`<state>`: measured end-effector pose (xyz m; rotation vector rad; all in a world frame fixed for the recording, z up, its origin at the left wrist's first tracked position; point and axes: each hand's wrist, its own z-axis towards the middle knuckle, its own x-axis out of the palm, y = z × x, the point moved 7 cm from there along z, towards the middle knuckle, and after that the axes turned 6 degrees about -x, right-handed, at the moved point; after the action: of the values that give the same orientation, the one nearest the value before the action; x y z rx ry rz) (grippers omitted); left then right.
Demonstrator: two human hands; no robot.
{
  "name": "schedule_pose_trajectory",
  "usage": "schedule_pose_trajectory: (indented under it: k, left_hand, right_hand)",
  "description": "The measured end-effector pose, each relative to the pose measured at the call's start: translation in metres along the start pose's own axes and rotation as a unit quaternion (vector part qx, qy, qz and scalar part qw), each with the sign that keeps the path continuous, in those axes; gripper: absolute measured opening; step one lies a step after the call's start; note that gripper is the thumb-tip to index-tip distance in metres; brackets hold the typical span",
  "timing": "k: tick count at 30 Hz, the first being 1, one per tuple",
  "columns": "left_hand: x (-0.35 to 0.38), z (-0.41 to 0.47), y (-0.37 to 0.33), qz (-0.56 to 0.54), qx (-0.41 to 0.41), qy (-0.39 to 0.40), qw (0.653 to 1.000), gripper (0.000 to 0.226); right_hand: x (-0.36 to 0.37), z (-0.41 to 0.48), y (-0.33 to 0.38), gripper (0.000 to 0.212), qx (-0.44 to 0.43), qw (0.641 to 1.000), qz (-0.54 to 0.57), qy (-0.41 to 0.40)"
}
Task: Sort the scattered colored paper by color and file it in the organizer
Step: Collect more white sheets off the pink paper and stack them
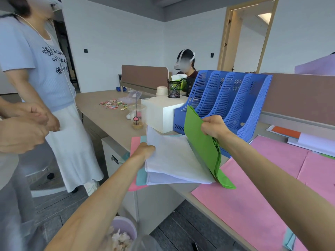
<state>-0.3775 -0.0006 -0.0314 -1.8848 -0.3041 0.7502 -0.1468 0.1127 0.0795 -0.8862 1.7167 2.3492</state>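
My right hand point(214, 126) grips the top edge of a stack of green paper point(201, 142), tilted upright just in front of the blue organizer point(224, 98) with its slanted slots. My left hand point(144, 151) holds the left edge of a stack of white paper point(174, 158), lifted above the desk corner. Under the white stack lie teal sheets point(141, 175) and a pink sheet point(134, 145). Large pink sheets point(253, 201) cover the desk at the right. White and orange paper point(286, 132) lies behind the organizer's right end.
A white box point(163, 113) and a plastic drink cup point(136, 116) stand left of the organizer, with a mesh pen holder point(174, 89) behind. A person point(41, 84) stands at the left beside the desk. A lilac waste bin point(123, 230) sits below.
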Motion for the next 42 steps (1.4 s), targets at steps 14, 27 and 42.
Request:
schedule_pose_trajectory:
  k: [14,27,42]
  left_hand:
    - [0.035,-0.003,-0.001,-0.063,0.003,0.028,0.998,0.033]
    - [0.022,0.013,0.005,0.144,0.034,-0.017,0.989,0.024]
    - [0.011,0.026,0.010,0.119,-0.003,0.003,0.993,0.022]
  right_hand:
    - [0.007,-0.012,0.004,0.021,-0.041,0.999,-0.003,0.006]
    - [0.062,-0.019,-0.015,0.018,-0.027,0.995,-0.041,0.082]
    - [0.109,-0.033,-0.011,0.020,-0.013,0.982,-0.110,0.152]
